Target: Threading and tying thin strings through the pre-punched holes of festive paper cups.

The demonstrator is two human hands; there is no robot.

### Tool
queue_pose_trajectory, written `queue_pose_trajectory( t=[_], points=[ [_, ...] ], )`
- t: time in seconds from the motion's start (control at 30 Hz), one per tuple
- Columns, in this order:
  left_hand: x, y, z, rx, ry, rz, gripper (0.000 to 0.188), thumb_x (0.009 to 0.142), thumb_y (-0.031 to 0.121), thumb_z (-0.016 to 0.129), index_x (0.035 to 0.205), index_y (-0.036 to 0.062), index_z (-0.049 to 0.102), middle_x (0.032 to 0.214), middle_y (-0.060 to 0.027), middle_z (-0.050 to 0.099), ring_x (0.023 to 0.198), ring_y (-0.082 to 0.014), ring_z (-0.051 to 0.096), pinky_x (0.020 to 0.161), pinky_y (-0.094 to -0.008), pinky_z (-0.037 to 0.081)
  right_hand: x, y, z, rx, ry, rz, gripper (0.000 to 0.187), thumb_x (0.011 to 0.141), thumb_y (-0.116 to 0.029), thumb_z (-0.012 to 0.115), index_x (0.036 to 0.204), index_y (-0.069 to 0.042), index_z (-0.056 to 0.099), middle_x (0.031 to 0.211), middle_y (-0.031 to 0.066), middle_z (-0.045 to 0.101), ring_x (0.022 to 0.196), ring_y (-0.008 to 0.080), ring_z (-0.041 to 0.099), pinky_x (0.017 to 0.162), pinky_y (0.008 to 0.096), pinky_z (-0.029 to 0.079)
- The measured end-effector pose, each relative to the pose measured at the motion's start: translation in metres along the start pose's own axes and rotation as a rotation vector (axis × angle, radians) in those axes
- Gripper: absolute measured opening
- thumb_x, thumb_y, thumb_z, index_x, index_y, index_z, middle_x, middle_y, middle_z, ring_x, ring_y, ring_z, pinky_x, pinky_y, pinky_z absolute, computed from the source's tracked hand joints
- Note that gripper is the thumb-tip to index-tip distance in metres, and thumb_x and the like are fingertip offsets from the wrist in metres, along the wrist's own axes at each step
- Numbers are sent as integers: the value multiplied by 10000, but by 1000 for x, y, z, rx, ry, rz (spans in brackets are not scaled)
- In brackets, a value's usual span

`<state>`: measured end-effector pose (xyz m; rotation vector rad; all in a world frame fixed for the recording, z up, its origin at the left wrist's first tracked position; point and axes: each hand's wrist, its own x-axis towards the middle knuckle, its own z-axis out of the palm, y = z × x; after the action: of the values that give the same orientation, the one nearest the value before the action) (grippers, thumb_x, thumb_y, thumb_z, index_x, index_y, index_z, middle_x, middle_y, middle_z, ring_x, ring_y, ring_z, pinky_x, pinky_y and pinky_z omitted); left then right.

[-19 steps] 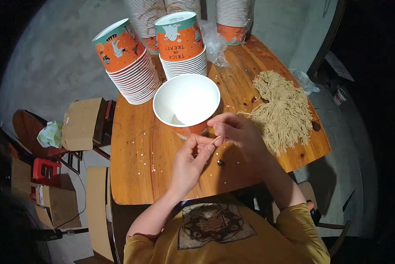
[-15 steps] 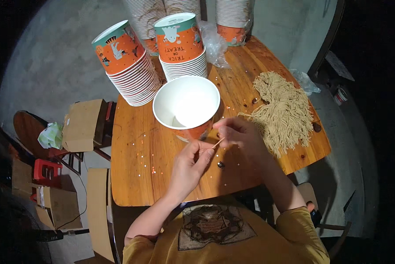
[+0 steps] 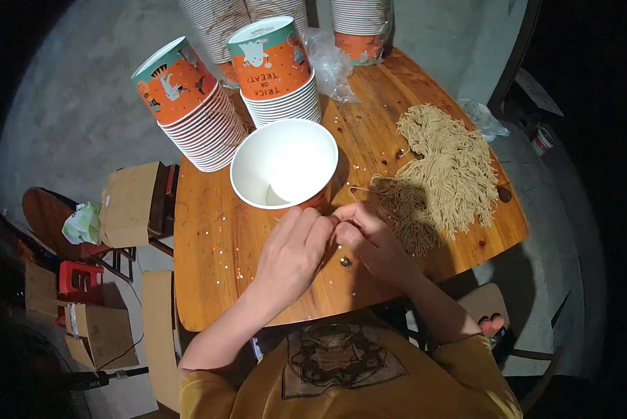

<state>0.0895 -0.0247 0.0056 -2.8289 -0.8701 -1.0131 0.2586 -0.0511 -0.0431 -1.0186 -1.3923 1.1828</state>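
A white paper bucket (image 3: 285, 160) with an orange outside stands mouth up on the table, slightly left of the middle. My left hand (image 3: 294, 253) is closed, back upward, at the bucket's near side. Close to it, my right hand (image 3: 370, 241) is closed too, thumb and forefinger pinched by the left fingertips. What the fingers hold is hidden behind them. To the right of the right hand lies a heap of tan cord lengths (image 3: 460, 171), partly in shadow, with one strand bending out toward the bucket.
Two stacks of upside-down paper buckets, a left one (image 3: 188, 105) and a right one (image 3: 275, 70), stand behind the bucket. More wrapped stacks (image 3: 361, 31) and a clear plastic bag (image 3: 327, 66) are farther back. Tiny white and orange bits dot the wooden table (image 3: 209, 293). Cardboard boxes (image 3: 133, 202) stand left.
The left hand has turned palm down and moved up against the bucket's side. The right hand has come lower beside it. The thin tan cord between the fingers is out of sight now.
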Motion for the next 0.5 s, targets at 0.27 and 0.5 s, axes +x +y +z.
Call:
queue_pose_trajectory(
  t=[0.27, 0.5],
  points=[
    [11, -4, -3, -147, -30, -16, 131, 798, 49, 645, 851, 11, 531, 778, -115, 493, 751, -295, 517, 654, -382, 448, 2, -7, -8, -16, 61, -121, 186, 923, -187, 561, 917, -1, 573, 827, 27, 607, 794, 81, 559, 729, 253, 465],
    [23, -9, -3, -237, 5, -110, 121, 809, 32, 637, 837, -8, 526, 788, -136, 508, 758, -325, 514, 672, -403, 435, 9, -12, -9, -22, 282, -30, 122, 870, -117, 612, 785, -40, 571, 695, -49, 508, 664, 35, 464, 608, 220, 394]
  ],
)
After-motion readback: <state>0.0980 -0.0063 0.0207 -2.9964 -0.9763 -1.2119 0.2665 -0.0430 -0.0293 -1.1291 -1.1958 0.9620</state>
